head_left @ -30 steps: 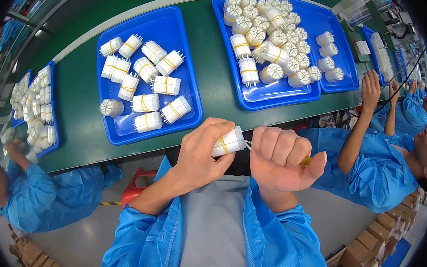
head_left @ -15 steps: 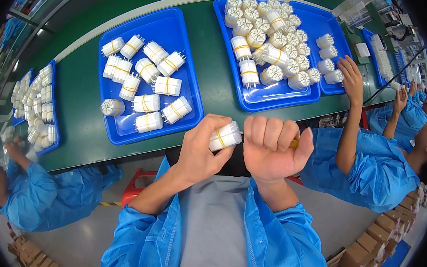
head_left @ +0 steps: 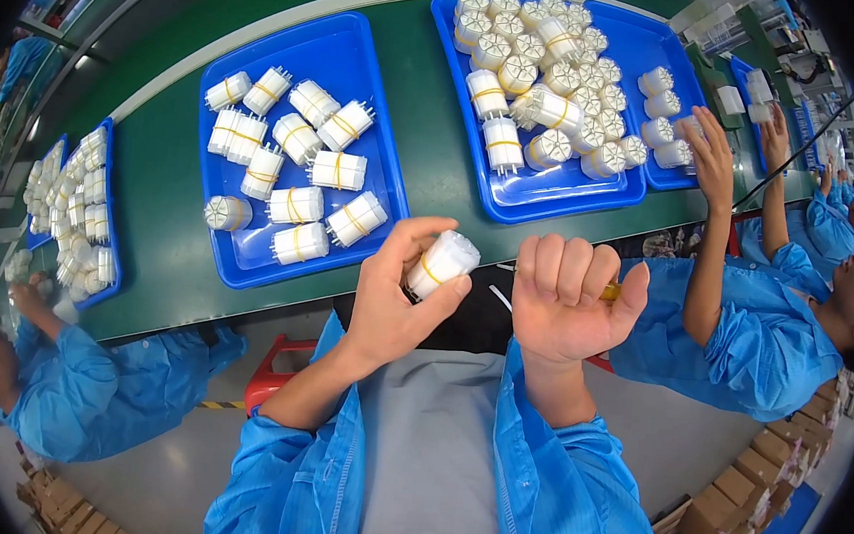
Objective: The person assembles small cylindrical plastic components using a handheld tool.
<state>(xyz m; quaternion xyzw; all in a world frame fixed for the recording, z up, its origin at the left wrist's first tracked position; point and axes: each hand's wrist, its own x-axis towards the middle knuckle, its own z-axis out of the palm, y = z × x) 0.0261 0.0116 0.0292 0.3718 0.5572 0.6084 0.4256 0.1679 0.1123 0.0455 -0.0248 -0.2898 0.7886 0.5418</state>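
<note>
Head view: your left hand (head_left: 400, 290) cups a white banded cylinder (head_left: 445, 262) between thumb and fingers; just right, your tightly curled right hand (head_left: 574, 314) grips a yellow-handled tool (head_left: 611, 293). A loose thumb could drop the cylinder; a slipping tool could jab left fingers. Beyond lies a blue tray (head_left: 248, 251).

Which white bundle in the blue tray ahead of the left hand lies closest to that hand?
The banded bundle in the tray's lower right corner; the others there lie farther left or higher, away from the left hand.
</note>
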